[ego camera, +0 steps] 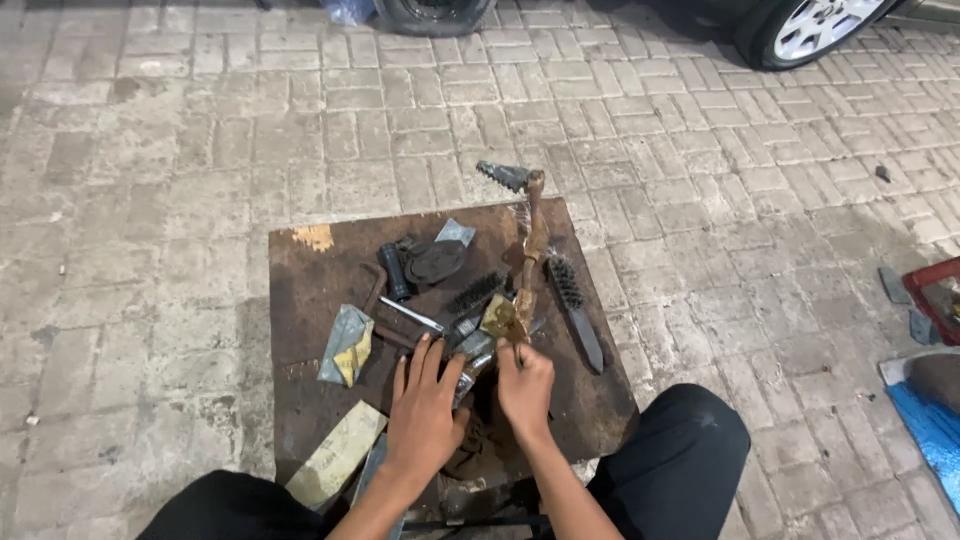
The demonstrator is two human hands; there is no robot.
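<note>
The left hand (425, 415) lies flat, fingers spread, its grip holding nothing, near the front edge of the rusty brown square board (310, 290) on the paved floor. The right hand (525, 388), just beside it, has its grip closed on the lower end of a long rusty metal lever (533, 240) reaching toward the board's far edge. A black wire brush (573, 305) lies right of the lever.

Rusty brown board (310, 290) on paving floor (150, 200) w/ wire brush (572, 305), black grip (394, 272), folded paper (347, 346), maybe a rusty bracket (530, 245).
</note>
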